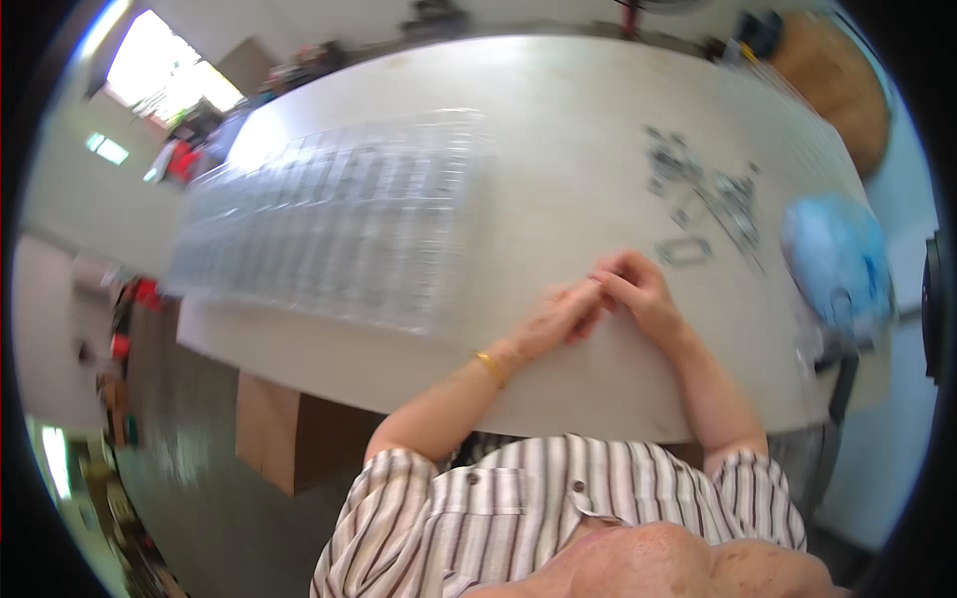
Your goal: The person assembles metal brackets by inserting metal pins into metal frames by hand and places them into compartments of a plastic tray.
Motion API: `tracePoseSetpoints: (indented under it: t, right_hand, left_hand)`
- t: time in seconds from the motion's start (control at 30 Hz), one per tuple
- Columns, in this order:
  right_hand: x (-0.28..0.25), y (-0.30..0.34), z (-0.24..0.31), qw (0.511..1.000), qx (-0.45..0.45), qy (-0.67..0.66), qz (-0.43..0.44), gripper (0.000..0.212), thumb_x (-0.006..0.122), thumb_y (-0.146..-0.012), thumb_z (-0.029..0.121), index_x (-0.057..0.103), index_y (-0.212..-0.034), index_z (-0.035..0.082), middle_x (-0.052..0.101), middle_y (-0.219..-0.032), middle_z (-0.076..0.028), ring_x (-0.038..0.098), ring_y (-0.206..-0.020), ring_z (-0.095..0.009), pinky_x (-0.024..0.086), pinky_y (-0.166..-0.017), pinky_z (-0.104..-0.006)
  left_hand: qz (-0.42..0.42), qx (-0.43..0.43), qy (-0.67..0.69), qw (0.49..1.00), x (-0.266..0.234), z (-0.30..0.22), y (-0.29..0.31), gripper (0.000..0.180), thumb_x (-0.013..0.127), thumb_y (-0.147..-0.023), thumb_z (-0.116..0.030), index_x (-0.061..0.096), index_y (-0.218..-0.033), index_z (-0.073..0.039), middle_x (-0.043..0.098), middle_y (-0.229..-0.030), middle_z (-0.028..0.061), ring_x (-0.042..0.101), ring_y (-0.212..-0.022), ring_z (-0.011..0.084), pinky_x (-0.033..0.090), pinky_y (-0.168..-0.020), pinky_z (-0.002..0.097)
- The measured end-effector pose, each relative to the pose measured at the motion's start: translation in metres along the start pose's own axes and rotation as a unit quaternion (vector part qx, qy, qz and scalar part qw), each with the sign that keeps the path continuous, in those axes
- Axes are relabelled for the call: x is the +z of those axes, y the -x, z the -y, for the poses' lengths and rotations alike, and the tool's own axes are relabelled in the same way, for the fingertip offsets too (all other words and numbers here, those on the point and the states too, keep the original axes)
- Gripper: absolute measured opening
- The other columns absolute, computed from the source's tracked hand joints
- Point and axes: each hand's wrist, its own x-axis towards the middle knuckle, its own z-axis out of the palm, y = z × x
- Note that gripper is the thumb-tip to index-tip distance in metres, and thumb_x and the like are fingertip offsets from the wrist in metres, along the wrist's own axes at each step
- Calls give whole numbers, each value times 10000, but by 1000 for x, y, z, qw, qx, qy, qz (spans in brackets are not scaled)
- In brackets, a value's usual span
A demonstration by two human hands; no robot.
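Note:
My left hand (566,313) and my right hand (640,287) meet over the front part of the white table (558,179). Their fingertips touch. The fingers of both are bent and closed, and whatever sits between them is hidden and blurred. Just beyond my right hand lies a small grey rectangular frame (684,251). Farther off, several small metal parts (674,159) are scattered in a loose cluster, with a thin rod-like piece (728,219) among them. To the left rests a large clear plastic tray (329,224) with rows of long compartments; blur hides any contents.
A blue plastic bag (835,254) bulges at the table's right edge. Beyond it is a round brown board or seat (832,90). A cardboard box (267,429) stands under the near left edge. Assorted items line the far wall.

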Motion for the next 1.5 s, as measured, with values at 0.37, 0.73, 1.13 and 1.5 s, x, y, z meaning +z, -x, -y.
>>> tracePoseSetpoints:
  t: [0.37,0.73,1.13,1.5]
  right_hand:
    - [4,-4,11,998,-18,-53,-29,88,606,-1011,109,530,-983,75,683,-934,-69,601,-687,-85,490,-603,-252]
    - [-46,-6,66,882,-34,394,-258,203,733,-912,162,566,-867,56,645,-782,-23,603,-679,-129,485,-612,-311]
    - [-43,-6,36,772,27,601,-204,166,690,-890,136,549,-862,55,654,-782,-96,647,-719,-270,495,-636,-412]
    - [-27,-6,57,993,32,-98,60,163,697,-952,184,557,-911,112,607,-807,-23,551,-756,-119,438,-657,-273]
  left_hand:
    - [1,-12,41,999,-1,-5,12,409,447,-1093,-350,605,-880,-39,567,-732,3,523,-635,79,419,-579,233]
    - [13,-7,-20,1000,-3,-11,13,399,477,-1089,-349,609,-884,-34,544,-715,-7,502,-647,79,432,-595,246]
    - [30,11,-19,999,-4,-9,13,373,481,-1090,-338,616,-910,-40,563,-710,-8,512,-654,73,437,-604,246]
    - [-208,199,-44,957,-10,-4,6,247,541,-1053,-229,595,-1178,-23,616,-1000,48,568,-891,105,471,-838,259]
